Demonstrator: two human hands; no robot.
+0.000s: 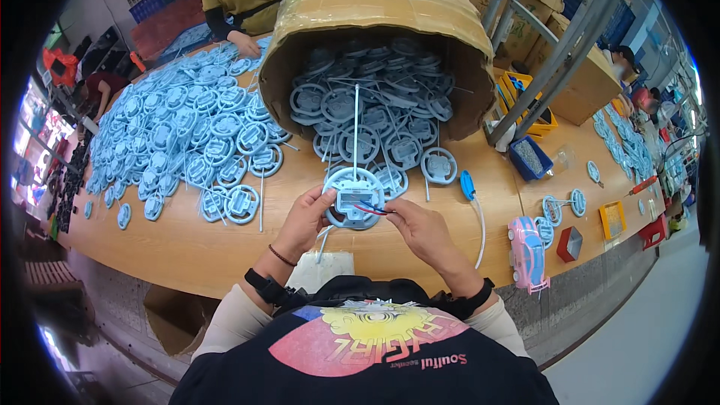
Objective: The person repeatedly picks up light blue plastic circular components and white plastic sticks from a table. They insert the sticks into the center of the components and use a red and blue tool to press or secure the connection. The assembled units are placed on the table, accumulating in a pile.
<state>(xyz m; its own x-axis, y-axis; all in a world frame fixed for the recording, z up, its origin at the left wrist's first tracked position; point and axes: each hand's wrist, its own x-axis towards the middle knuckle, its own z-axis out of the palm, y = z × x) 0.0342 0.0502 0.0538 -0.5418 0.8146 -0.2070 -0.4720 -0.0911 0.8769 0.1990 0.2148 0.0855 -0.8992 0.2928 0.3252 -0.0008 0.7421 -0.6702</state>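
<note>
A light blue toy steering wheel (352, 199) is held in front of me, a recessed compartment in its hub facing up. A thin pale stick (356, 131) extends from its far side. My left hand (306, 219) is closed on the wheel's left rim, thumb on top. My right hand (418, 226) is closed in a pinch at the wheel's right side, on thin red and dark wires (370, 208) that run out of the compartment. The fingertips partly hide the wire ends. More light blue wheels (390, 178) lie just beyond it.
A large cardboard box (382, 0) lies on its side, opening toward me, full of such wheels. A heap of them (180, 120) covers the left. At right are a pink toy car (529, 253), a blue bin (530, 159) and a metal frame (555, 52). Across the table, a person's hand (244, 43) touches the heap.
</note>
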